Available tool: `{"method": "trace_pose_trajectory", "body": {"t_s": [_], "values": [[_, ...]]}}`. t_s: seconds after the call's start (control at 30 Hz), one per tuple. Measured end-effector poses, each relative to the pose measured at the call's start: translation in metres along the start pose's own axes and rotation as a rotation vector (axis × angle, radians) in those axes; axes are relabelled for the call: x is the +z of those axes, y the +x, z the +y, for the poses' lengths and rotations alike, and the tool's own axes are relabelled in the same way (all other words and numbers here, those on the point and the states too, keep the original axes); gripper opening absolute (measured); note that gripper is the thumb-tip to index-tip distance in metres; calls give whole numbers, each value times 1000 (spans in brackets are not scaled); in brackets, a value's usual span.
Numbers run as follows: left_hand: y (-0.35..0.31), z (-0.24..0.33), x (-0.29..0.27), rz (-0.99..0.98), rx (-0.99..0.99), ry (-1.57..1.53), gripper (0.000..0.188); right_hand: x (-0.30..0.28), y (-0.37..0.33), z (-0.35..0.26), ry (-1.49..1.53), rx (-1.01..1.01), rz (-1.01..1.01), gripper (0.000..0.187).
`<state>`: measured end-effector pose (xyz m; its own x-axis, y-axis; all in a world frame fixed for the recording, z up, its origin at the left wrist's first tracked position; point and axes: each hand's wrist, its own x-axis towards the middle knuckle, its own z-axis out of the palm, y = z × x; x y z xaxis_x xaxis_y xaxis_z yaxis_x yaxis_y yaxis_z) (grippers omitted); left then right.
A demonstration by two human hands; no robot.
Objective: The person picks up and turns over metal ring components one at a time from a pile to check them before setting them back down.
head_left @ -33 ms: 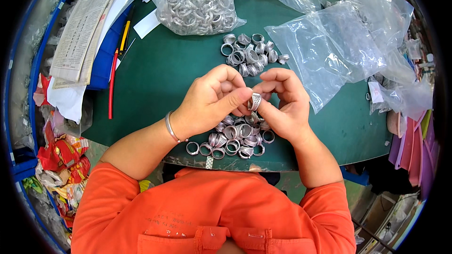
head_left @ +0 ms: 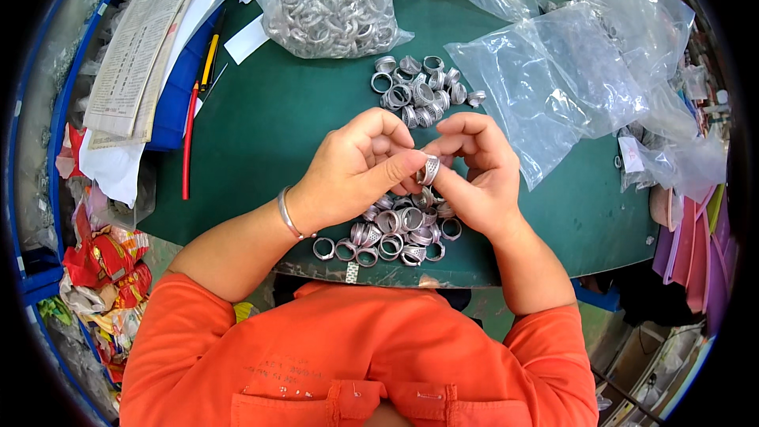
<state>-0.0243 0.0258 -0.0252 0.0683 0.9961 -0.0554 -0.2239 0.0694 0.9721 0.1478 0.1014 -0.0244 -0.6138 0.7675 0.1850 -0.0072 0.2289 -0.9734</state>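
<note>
1. Dead centre, a silver ring (head_left: pixel 428 170) was pinched between two hands, its broad dotted face turned partly upward, just beyond the nearer heap.
2. By the left hand (head_left: pixel 348 164), the ring was gripped with fingers closed: its upper left edge was met by the thumb tip, and the other fingers were curled in behind. Which of those fingertips were pressed to the metal could not be told.
3. By the right hand (head_left: pixel 484 178), the grip was shared, the ring being braced by the thumb from the right while the fingers were bent above; their tips were partly hidden.
4. On the left wrist, a metal bracelet (head_left: pixel 286 215) was worn.
5. Below the hands, a near heap of rings (head_left: pixel 413 255) was spread close to the edge of the green table (head_left: pixel 261 126), partly covered by the hands.
6. Beyond the hands, a far heap of rings (head_left: pixel 423 95) was gathered, flanked on the right by a flattened transparent bag (head_left: pixel 545 87).
7. Further back, a bulging bag (head_left: pixel 332 20) was seen, packed with more rings.
8. Over on the left, a red pencil (head_left: pixel 189 142) was laid beside a blue tray (head_left: pixel 170 111), with printed sheets (head_left: pixel 134 63) rested across it.
</note>
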Motion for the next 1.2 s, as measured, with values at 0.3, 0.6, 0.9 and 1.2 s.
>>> {"method": "trace_pose_trajectory", "body": {"t_s": [0.3, 0.6, 0.9, 1.2], "values": [[-3, 3, 3, 12, 60, 114, 22, -4, 4, -3, 346, 222, -55, 11], [-3, 8, 1, 78, 226, 427, 16, -8, 4, -3, 217, 226, -95, 8], [0, -1, -1, -55, 374, 783, 15, -22, 11, -15, -549, -160, -232, 6], [1, -1, -4, -113, 378, 815, 16, -7, 29, 11, -676, -84, 106, 15]]}}
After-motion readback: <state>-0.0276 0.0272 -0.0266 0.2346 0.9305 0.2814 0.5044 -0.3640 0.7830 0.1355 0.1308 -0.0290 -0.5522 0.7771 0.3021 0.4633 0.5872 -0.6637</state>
